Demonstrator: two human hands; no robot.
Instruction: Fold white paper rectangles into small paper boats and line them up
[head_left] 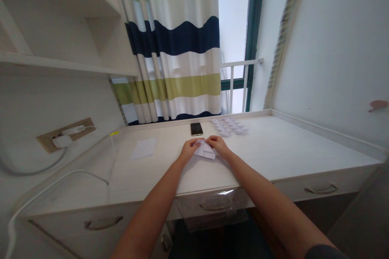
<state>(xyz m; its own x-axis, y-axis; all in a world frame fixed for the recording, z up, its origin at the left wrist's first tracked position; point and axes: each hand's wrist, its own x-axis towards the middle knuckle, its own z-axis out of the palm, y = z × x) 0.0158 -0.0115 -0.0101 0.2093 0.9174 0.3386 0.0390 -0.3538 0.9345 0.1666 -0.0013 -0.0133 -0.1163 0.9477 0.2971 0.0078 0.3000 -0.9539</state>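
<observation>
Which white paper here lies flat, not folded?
The lone sheet on the left; the piece between the left hand and right hand and the group farther back are folded.

The paper (pixel 204 149) is thin, white and matt. The desk (pixel 282 145) looks like smooth white wood. The phone (pixel 196 129) is dark and shiny. The curtain (pixel 182 44) is soft cloth. The rail (pixel 240 63) looks like white metal. The wrap (pixel 212 206) is clear, shiny plastic.

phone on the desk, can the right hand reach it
Probably yes: the right hand is close to the phone, with nothing between them, though it is holding the folded paper.
</observation>
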